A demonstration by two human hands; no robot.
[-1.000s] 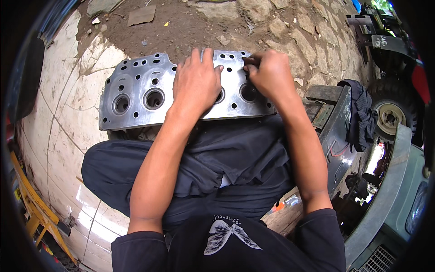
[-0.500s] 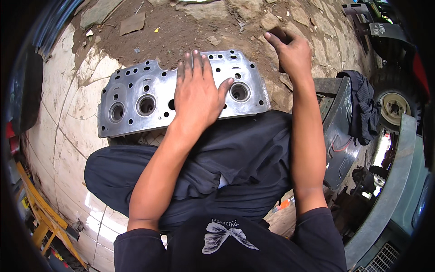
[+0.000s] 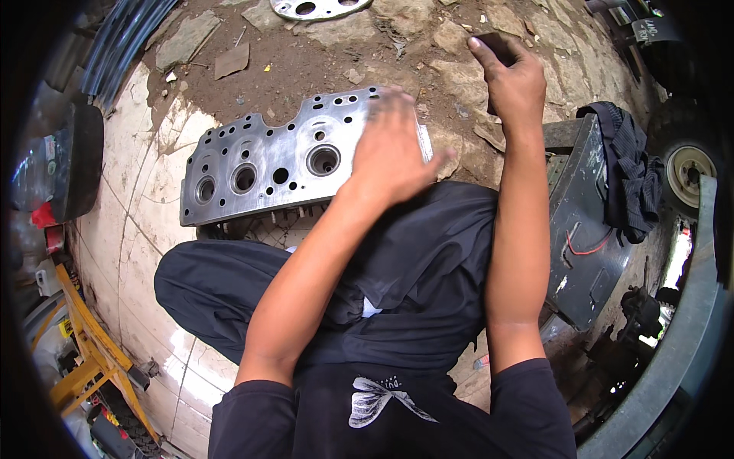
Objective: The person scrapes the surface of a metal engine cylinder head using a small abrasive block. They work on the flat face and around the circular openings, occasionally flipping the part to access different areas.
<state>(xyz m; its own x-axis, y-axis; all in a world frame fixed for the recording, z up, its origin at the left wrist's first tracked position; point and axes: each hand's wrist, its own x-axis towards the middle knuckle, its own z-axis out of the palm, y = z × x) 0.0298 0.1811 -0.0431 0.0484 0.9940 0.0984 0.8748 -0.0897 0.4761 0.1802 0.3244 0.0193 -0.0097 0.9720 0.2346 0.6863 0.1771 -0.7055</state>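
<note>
A silvery engine cylinder head [image 3: 283, 144] lies in front of my crossed legs, its machined face up, with round valve seats and several small holes. My left hand [image 3: 394, 153] is over its right end, fingers stretched out and thumb apart, slightly blurred by motion. It covers that end, and I cannot tell whether the palm touches the metal. Raised beyond the right end of the cylinder head, my right hand [image 3: 518, 84] pinches a dark brown piece of what looks like sandpaper [image 3: 498, 47] between thumb and fingers.
To the right stands a grey metal box [image 3: 589, 264] with a dark striped cloth [image 3: 631, 180] over it, near a wheel [image 3: 686, 167]. A round metal plate with holes [image 3: 327, 13] lies at the far edge. Yellow metal framing [image 3: 88, 336] is at left; stones and soil lie ahead.
My left hand has slid from the middle of the cylinder head to its right end, uncovering a valve seat. My right hand stays raised with the sandpaper. The view has shifted slightly.
</note>
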